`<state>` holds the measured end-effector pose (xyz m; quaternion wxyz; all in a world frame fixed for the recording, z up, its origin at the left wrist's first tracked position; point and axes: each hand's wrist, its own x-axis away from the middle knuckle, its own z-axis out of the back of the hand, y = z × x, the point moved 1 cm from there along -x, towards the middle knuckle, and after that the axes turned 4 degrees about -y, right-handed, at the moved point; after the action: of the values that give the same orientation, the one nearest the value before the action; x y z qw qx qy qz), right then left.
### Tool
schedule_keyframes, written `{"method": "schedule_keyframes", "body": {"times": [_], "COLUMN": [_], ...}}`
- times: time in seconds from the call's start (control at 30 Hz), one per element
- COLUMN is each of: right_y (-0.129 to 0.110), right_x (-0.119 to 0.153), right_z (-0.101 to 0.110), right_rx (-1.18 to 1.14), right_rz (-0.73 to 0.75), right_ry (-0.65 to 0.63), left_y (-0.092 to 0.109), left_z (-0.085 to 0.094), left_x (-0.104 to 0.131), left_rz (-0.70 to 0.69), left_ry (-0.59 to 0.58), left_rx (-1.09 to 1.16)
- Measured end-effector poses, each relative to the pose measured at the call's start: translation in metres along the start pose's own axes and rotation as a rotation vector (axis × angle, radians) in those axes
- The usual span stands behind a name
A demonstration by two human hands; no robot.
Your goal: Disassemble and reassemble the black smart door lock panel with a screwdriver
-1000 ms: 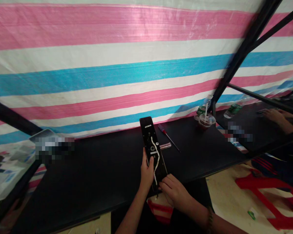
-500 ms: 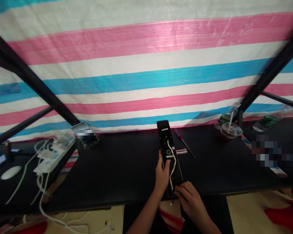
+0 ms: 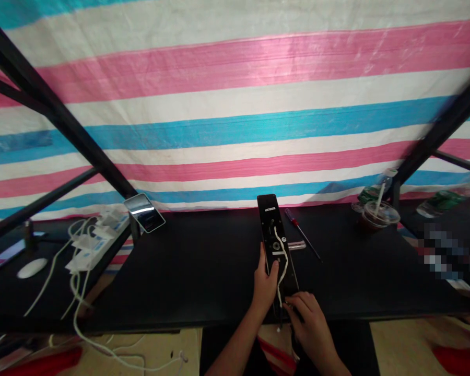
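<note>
We see a long black panel (image 3: 268, 219) reaching from over the table (image 3: 203, 266) to its near edge; we judge it stiff, fairly light and slick-faced, best held by its long side edges; the white cable (image 3: 285, 260) along it looks soft, its joints probably fragile, so we would not grip there; our left hand (image 3: 265, 282) closes on the left edge, thumb on the face; our right hand (image 3: 307, 319) has bent fingers at the near end, holding what we cannot tell; a screwdriver (image 3: 304, 235) lies beyond, to the right.
</note>
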<state>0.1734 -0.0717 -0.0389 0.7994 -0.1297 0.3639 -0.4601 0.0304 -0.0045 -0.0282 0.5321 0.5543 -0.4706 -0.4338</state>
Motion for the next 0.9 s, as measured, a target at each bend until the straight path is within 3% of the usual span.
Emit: {"method": "schedule_keyframes", "body": {"times": [0.07,0.2,0.37,0.47,0.63,0.77,0.9], "right_y": [-0.001,-0.005,-0.012,-0.013,-0.005,0.003,0.005], "right_x": [-0.002,-0.002,0.002,0.003,0.007,0.008,0.002], "right_z": [0.002,-0.004,-0.017,-0.020,-0.010,-0.001,-0.001], "right_rx": [-0.005,-0.027,-0.005,0.017,-0.011,-0.019,-0.029], "right_rz": [0.027,0.050,0.027,-0.022,-0.087,0.005,0.087], "right_ry": [0.010,0.151,0.338,0.380,0.241,0.091,0.089], "left_y": [0.001,0.003,0.003,0.001,0.001,0.005,0.006], "left_z": [0.000,0.000,-0.001,-0.001,0.000,0.000,-0.001], "left_x": [0.001,0.002,0.003,0.002,0.003,0.004,0.004], "left_rz": [-0.004,-0.012,-0.017,-0.024,-0.027,-0.017,-0.018], "left_ry": [-0.009,-0.014,0.011,0.021,-0.015,-0.014,0.013], "left_rx": [-0.004,-0.002,0.005,0.003,0.003,0.010,0.008]}}
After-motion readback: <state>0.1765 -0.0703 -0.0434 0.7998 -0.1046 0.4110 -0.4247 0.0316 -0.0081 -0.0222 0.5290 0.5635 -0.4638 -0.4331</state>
